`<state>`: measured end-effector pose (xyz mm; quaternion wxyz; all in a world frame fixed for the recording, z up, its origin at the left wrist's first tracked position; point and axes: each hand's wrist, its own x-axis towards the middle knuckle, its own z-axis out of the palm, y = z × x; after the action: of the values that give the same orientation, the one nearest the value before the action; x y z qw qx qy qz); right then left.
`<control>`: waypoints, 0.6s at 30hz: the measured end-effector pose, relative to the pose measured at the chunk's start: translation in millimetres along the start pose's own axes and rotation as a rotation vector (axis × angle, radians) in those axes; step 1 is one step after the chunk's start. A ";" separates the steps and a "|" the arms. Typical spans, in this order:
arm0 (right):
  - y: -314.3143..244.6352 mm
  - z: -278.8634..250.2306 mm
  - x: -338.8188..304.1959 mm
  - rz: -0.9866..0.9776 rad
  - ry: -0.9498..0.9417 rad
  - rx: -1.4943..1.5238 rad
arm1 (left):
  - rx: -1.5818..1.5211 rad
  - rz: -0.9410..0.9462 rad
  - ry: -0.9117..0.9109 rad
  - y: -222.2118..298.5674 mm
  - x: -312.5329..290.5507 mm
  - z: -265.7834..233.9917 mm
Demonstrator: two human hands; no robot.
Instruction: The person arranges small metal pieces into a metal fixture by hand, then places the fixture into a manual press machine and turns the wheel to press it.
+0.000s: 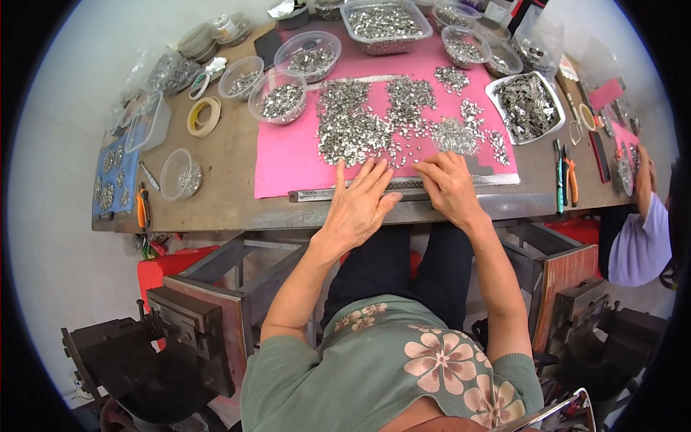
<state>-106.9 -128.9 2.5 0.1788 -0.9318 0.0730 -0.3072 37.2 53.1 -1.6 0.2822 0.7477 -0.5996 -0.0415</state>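
Observation:
My left hand [358, 205] lies flat with its fingers spread over a long slotted metal strip [408, 185] along the table's front edge. Its fingertips reach the near side of a big heap of small silvery metal pieces [354, 135]. To its right, my right hand [453, 193] bends down over the strip with thumb and fingers pinched together; whatever they hold is hidden. Just beyond that hand is a pile of thin metal pins [455, 135]. Another heap of small metal pieces [410, 101] sits farther back on the pink mat [288, 169].
Clear tubs [278, 99] of metal parts stand behind the heaps, with a white tray [525, 108] of dark parts at right. Orange-handled pliers [571, 180] lie right, another pair [142, 207] left. A tape roll [204, 117] is at left. A co-worker's sleeve [640, 241] shows far right.

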 end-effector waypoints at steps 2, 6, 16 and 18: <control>-0.2 5.4 8.7 0.021 -0.063 0.040 | -0.083 -0.061 0.073 -9.8 -2.4 -6.5; -6.8 18.2 25.1 -0.032 -0.117 0.019 | -0.123 -0.174 0.332 -22.7 5.7 -14.4; 2.2 12.2 27.8 -0.030 -0.145 -0.060 | 0.016 -0.175 0.257 -33.6 17.7 -12.6; -0.5 16.3 31.0 -0.008 -0.144 -0.034 | 0.046 -0.139 0.276 -35.3 21.8 -8.6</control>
<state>-72.3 -131.4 7.5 0.1665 -0.9547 0.0615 -0.2389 77.5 40.5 -5.0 0.3411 0.7922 -0.5029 0.0558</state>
